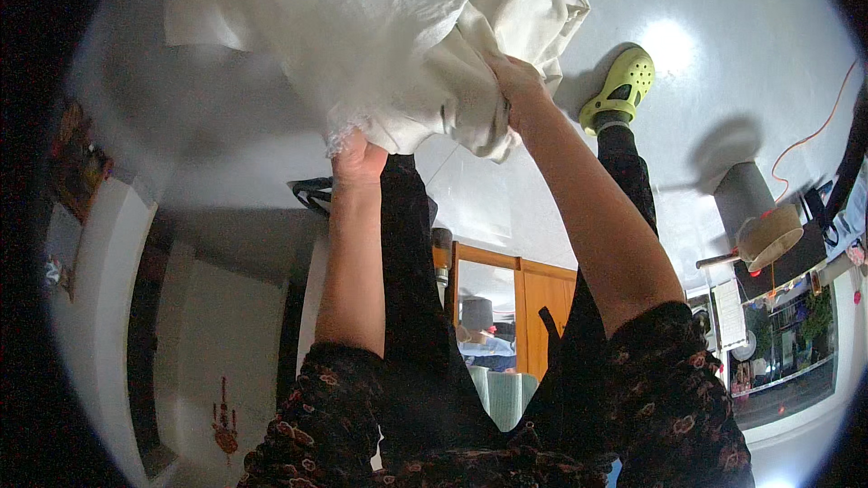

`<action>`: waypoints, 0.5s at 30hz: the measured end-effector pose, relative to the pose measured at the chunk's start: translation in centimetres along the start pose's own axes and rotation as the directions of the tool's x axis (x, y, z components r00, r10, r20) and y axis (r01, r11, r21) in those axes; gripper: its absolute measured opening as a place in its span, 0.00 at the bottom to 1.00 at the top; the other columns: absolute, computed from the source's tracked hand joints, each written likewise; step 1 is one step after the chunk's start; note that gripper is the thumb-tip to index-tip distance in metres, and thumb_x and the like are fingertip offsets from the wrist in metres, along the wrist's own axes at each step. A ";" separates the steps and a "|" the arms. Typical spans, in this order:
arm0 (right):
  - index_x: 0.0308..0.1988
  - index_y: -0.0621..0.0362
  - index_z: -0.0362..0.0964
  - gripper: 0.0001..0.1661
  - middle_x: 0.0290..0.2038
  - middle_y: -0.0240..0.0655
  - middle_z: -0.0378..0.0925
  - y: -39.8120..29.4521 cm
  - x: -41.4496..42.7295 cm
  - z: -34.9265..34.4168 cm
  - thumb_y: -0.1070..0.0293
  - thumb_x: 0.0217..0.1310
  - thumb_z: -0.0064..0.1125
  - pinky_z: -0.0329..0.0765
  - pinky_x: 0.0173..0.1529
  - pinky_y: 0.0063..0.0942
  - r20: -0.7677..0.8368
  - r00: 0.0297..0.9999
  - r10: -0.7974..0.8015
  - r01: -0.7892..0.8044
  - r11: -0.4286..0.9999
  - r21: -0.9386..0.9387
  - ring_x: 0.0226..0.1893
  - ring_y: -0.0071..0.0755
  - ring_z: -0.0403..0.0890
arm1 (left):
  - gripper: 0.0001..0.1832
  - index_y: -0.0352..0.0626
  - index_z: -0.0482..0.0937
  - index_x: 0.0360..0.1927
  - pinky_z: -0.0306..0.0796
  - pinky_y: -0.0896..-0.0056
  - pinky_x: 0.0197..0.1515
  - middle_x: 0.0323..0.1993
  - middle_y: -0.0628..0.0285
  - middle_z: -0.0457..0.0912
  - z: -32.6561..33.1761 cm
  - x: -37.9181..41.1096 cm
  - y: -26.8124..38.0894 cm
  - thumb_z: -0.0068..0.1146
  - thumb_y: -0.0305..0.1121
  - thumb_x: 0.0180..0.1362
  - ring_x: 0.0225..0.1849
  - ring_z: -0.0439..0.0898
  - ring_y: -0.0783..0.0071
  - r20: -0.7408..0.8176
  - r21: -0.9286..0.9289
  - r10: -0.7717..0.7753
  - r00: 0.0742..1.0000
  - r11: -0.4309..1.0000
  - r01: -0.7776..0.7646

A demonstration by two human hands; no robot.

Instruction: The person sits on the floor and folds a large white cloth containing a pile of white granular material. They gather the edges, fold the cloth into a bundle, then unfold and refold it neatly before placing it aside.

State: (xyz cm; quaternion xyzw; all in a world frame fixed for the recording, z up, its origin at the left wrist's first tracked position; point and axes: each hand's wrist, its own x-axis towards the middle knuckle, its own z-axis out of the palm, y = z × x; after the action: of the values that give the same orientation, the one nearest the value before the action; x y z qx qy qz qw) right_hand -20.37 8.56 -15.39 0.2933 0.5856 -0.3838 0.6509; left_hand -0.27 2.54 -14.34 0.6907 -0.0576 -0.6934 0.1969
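A large off-white cloth (380, 27) hangs bunched and creased across the top of the view, and part of it is blurred. My left hand (359, 157) is closed on its lower edge, where a frayed or lacy white bit shows by the fingers. Farther right, my right hand (521, 85) grips the gathered folds, its fingers partly hidden in the fabric. Both forearms reach away from my dark flowered sleeves, over my black trousers (420, 271).
A yellow-green clog (620, 87) is on my foot on the pale, shiny floor (719, 68). At right stand a grey bin-like container (744, 186) and a pale round vessel (770, 238), near an orange cord (810, 142). A wooden-framed cabinet (548, 285) shows between my legs.
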 end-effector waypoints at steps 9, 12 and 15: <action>0.52 0.66 0.60 0.38 0.44 0.47 0.71 -0.7 -0.8 -1.5 0.43 0.54 0.46 0.67 0.49 0.30 0.134 0.989 0.060 -0.034 0.981 -0.189 0.44 0.39 0.72 | 0.26 0.37 0.58 0.57 0.61 0.61 0.56 0.55 0.54 0.64 1.1 -2.3 -0.9 0.43 0.42 0.59 0.55 0.66 0.65 0.148 0.093 -0.220 0.964 0.974 0.208; 0.55 0.68 0.55 0.45 0.46 0.48 0.70 -0.7 -0.6 0.0 0.40 0.50 0.50 0.67 0.50 0.33 0.213 0.975 0.069 0.089 0.752 -0.653 0.46 0.43 0.71 | 0.28 0.33 0.63 0.52 0.65 0.64 0.51 0.48 0.53 0.71 0.7 -1.8 -3.4 0.49 0.44 0.55 0.49 0.71 0.68 -0.036 0.249 -0.392 0.919 0.887 0.388; 0.55 0.70 0.54 0.51 0.48 0.49 0.68 4.5 4.3 -1.9 0.54 0.35 0.69 0.69 0.50 0.30 0.248 0.962 -0.110 0.216 0.864 -0.455 0.47 0.41 0.71 | 0.24 0.37 0.64 0.52 0.65 0.66 0.50 0.48 0.58 0.71 2.0 -1.6 -4.5 0.49 0.41 0.56 0.50 0.71 0.68 0.186 0.128 -0.360 0.914 0.932 0.340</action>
State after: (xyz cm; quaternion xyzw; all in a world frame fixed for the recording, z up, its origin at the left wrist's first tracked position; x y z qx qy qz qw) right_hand -17.46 11.86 -20.24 0.0298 0.6114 -0.3108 0.7271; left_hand -3.12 6.82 -14.36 0.6227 0.0147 -0.7817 0.0301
